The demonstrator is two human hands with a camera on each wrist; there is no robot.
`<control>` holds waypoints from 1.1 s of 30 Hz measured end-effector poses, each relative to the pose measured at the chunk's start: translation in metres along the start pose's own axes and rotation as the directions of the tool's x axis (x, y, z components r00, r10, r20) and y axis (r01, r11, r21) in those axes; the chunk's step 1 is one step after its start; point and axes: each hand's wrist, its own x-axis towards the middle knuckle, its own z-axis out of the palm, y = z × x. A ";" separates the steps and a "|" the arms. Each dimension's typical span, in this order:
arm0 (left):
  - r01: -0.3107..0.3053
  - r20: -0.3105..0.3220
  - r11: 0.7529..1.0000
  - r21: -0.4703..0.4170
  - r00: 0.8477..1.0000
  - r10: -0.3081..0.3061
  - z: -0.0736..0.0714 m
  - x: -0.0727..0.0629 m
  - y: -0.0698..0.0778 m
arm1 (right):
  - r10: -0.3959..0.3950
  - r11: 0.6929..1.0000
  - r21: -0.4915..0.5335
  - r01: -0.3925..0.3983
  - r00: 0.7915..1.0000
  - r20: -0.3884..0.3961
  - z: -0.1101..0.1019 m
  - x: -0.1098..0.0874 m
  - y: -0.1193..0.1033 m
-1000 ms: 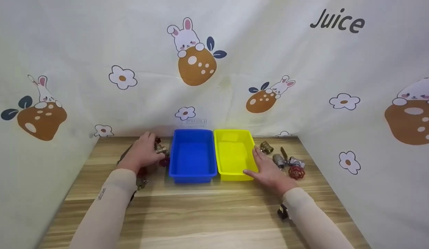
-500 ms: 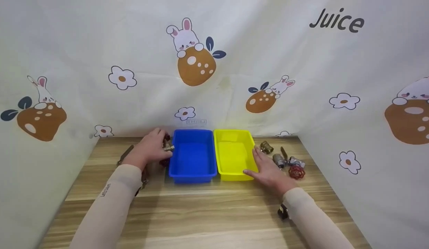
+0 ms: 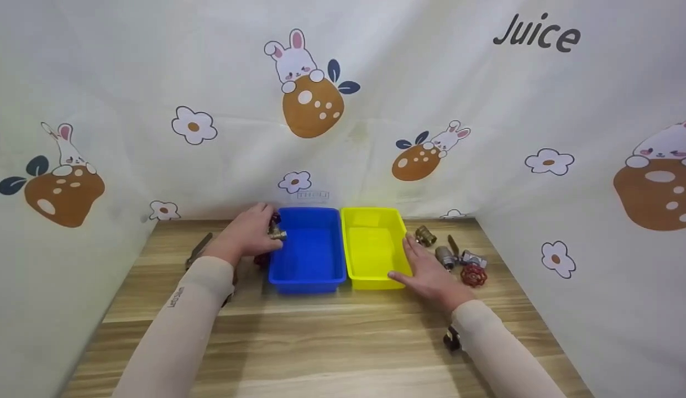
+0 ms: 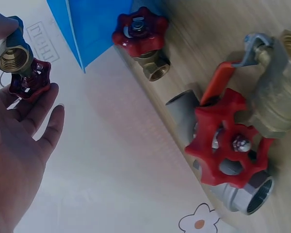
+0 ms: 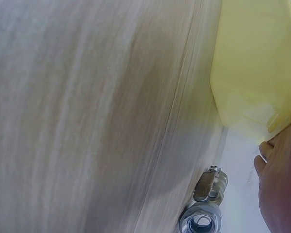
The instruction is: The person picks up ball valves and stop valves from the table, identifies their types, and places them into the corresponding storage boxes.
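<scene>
From the head view your left hand (image 3: pixel 247 234) pinches a brass valve (image 3: pixel 276 230) over the blue bin (image 3: pixel 307 276) while your right hand (image 3: pixel 428 271) lies flat against the yellow bin (image 3: pixel 370 279); the left wrist view shows its red handwheel (image 4: pixel 30 79) at your fingertips; the right wrist view shows a steel valve (image 5: pixel 203 213) beside your palm.

A wooden table (image 3: pixel 331 331) stands against cream cloth walls (image 3: pixel 155 66) printed with rabbits.
</scene>
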 end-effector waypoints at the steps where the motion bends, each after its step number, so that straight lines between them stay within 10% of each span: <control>1: 0.001 0.003 1.000 -0.002 1.000 -0.001 -0.001 0.001 0.001 | 0.001 1.000 -0.002 -0.001 1.000 0.002 0.000 0.000 0.000; 33: 0.074 0.084 0.989 -0.125 0.994 -0.064 -0.014 0.034 0.029 | -0.022 1.000 -0.005 0.022 1.000 -0.022 0.002 0.000 0.000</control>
